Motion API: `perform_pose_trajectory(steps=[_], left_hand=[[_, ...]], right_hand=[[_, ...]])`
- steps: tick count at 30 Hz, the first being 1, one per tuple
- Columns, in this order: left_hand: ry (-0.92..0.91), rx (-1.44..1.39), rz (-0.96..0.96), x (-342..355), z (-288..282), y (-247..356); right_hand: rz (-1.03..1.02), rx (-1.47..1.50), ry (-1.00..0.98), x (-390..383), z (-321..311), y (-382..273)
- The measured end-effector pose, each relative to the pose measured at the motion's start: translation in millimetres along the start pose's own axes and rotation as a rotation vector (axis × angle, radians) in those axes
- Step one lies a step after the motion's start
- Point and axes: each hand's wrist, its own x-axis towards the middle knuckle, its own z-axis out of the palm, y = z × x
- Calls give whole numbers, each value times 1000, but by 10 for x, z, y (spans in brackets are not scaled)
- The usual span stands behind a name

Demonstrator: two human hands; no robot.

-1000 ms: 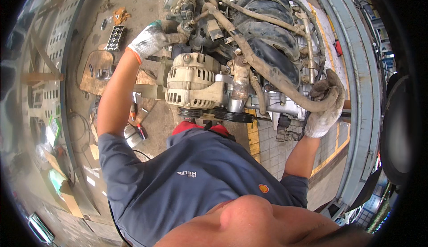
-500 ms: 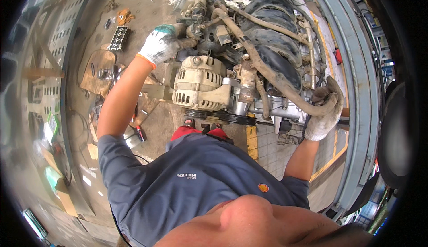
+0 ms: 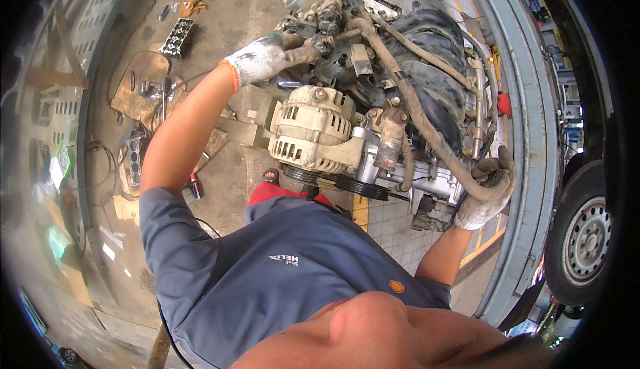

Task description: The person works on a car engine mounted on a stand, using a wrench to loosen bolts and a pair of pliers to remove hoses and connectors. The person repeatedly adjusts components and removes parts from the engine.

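A dirty engine (image 3: 333,69) stands in front of me, with a beige alternator (image 3: 312,129) on its near side. A long, dusty rubber hose (image 3: 417,112) runs diagonally across it from the far middle to the near right. My right hand (image 3: 485,202), in a soiled white glove, is wrapped around the hose's near right end. On the left, my left hand (image 3: 257,60), in a white glove with an orange cuff, closes on a short dirty hose (image 3: 304,53) beside the engine; its fingertips are partly hidden. Black ribbed intake runners (image 3: 433,49) arch over the engine's right side.
A grey-blue steel beam (image 3: 527,136) runs along the right, with a vehicle wheel (image 3: 587,239) beyond it. On the floor at left lie a cylinder head (image 3: 177,38), an orange rag (image 3: 193,4) and stained cardboard (image 3: 137,86) with tools. A perforated metal rack (image 3: 100,29) stands further left.
The whole view has shifted, so the engine sits further right and slightly lower in the picture. My left hand is tilted more flatly; both hands remain on their hoses.
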Motion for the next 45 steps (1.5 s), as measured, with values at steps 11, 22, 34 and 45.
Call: perform_pose_trajectory(steps=[11, 22, 34, 45], left_hand=[[222, -298, 73, 1, 181, -67], [349, -99, 18, 65, 292, -137], [137, -83, 76, 174, 115, -312], [180, 239, 131, 200, 170, -384]], right_hand=[[108, 170, 84, 44, -54, 256], [62, 321, 48, -51, -24, 124], [-39, 308, -73, -89, -54, 91], [-55, 341, -33, -150, -33, 123]])
